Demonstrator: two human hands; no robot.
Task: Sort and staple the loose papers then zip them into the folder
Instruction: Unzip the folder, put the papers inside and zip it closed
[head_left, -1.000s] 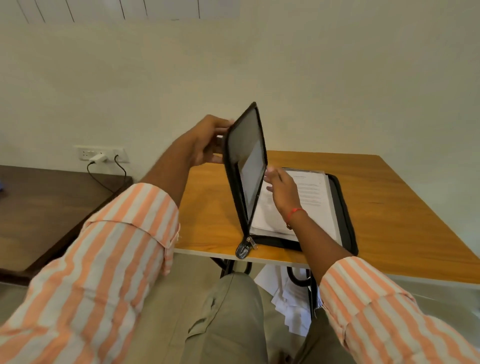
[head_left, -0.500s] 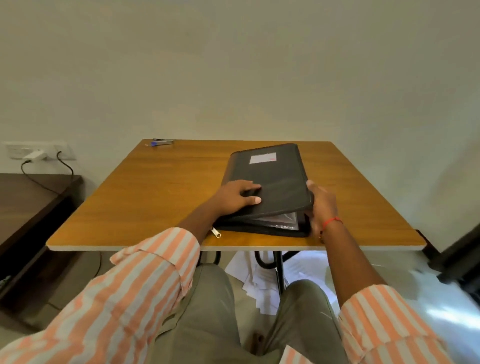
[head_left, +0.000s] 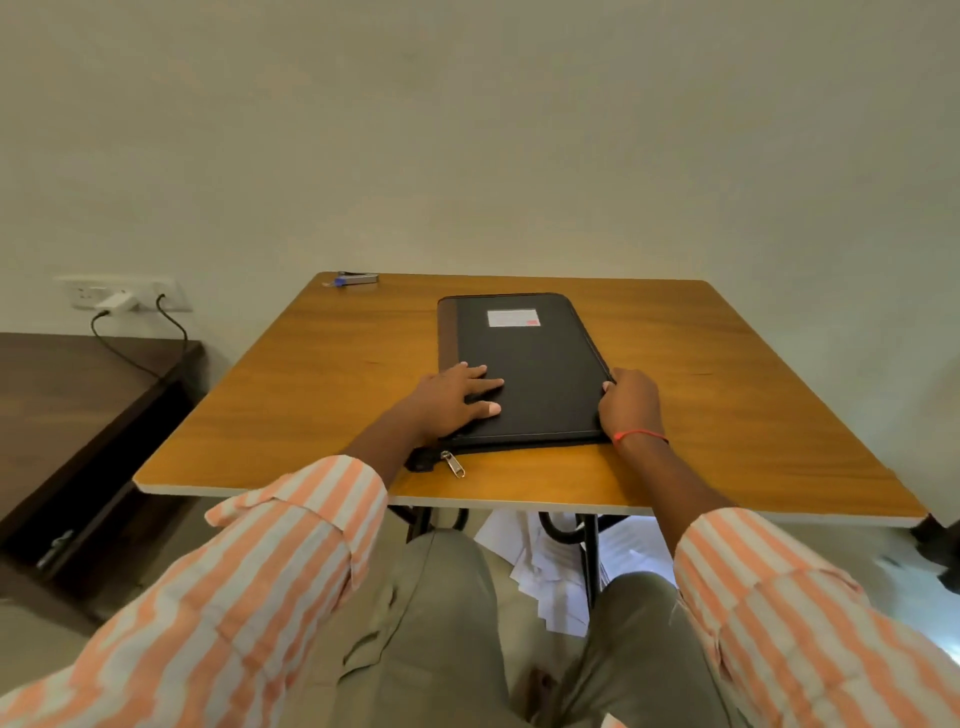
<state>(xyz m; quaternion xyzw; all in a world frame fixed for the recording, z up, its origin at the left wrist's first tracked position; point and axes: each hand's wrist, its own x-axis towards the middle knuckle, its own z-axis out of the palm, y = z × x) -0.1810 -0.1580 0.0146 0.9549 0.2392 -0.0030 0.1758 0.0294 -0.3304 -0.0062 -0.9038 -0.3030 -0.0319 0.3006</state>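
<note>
Tabletop (head_left: 291, 415) carries the closed folder (head_left: 545, 364); left grip (head_left: 452, 402), unclenched, presses its seven o'clock corner, right grip (head_left: 628, 410) clutches the four o'clock edge.

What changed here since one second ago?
The folder cover swung down from upright and lies shut. The left hand released its edge and presses flat on top; the right hand left the papers and grips the right edge. The zipper pull stays at the near corner.
</note>
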